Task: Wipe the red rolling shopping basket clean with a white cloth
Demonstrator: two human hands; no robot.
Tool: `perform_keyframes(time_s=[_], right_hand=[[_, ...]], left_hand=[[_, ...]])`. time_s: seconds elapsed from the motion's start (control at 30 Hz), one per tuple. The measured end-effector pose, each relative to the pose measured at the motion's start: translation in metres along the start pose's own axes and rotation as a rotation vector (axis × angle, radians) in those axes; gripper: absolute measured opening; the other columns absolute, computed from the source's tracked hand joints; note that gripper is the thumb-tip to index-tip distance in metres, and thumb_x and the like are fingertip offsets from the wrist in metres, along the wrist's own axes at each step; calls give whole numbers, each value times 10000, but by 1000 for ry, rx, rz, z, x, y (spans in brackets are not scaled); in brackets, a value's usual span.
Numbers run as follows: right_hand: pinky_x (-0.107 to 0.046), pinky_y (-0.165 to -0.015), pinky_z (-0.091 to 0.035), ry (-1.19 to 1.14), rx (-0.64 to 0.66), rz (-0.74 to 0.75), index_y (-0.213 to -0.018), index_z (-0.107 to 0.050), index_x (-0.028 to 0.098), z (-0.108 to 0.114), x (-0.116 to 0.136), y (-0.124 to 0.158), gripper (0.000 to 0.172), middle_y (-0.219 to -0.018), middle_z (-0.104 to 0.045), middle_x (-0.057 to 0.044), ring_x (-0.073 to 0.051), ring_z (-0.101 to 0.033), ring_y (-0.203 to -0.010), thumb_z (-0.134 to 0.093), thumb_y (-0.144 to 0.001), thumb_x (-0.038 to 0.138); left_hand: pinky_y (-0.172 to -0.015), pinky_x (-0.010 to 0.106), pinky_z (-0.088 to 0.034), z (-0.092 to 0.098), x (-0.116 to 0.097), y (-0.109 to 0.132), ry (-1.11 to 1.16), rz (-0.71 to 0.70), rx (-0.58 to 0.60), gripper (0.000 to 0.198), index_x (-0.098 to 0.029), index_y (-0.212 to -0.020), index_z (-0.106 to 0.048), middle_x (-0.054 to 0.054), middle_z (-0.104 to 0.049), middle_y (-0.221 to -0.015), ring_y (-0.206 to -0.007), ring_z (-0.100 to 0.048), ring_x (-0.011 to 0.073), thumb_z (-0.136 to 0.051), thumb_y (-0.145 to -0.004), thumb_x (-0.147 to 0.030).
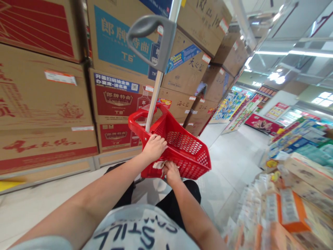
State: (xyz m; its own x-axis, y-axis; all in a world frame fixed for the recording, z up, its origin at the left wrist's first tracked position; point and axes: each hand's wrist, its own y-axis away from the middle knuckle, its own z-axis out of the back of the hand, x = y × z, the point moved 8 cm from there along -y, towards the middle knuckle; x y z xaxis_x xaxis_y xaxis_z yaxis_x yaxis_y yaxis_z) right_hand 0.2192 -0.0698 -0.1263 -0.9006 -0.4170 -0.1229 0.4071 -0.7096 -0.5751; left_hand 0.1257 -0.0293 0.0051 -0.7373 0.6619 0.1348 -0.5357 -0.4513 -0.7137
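Observation:
A red plastic shopping basket (186,142) with perforated walls stands on the floor before my knees. From its rear corner rises a long pale pole (154,100) with a grey loop handle (166,45). My left hand (155,147) is closed over the basket's near rim, close to the foot of the pole. Lower down, my right hand (171,172) presses a crumpled white wipe or tissue (158,164) against the outer side wall. Its fingers are bent around the cloth and partly hidden. No goods show inside the basket.
Stacked cardboard cartons (117,41) form a wall behind the basket and to the left. At the right, packaged goods (288,208) are piled close to my arm. A pale tiled floor (229,156) runs between them toward distant shelves (231,106).

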Motion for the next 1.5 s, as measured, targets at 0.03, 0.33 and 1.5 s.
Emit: perform_keyframes(time_s=[0.03, 0.33, 1.5], right_hand=[[-339, -820, -407, 6, 15, 4, -984, -665, 237, -1, 3, -2, 235, -1044, -607, -64, -219, -481, -908, -480, -866, 152], [-351, -831, -381, 40, 140, 11, -992, -664, 226, -17, 16, -18, 211, -1055, -603, -62, -208, -465, -961, -474, -906, 193], [-352, -907, -387, 14, 80, -42, -1148, -608, 205, -17, -5, 9, 307, -1136, -568, -86, -224, -440, -1023, -486, -871, 157]], left_hand=[[-869, 421, -339, 0, 0, 0, 1, 1, 0, 218, -187, -757, -597, 58, -580, -761, -842, -504, 228, -485, -896, -313], [-876, 415, -327, -2, 0, 3, -24, -23, 17, 207, -182, -781, -595, 57, -572, -778, -856, -495, 226, -484, -898, -312], [-974, 409, -321, -9, -3, 14, -46, -90, 46, 254, -193, -1055, -622, 69, -631, -1031, -1029, -513, 226, -424, -926, -287]])
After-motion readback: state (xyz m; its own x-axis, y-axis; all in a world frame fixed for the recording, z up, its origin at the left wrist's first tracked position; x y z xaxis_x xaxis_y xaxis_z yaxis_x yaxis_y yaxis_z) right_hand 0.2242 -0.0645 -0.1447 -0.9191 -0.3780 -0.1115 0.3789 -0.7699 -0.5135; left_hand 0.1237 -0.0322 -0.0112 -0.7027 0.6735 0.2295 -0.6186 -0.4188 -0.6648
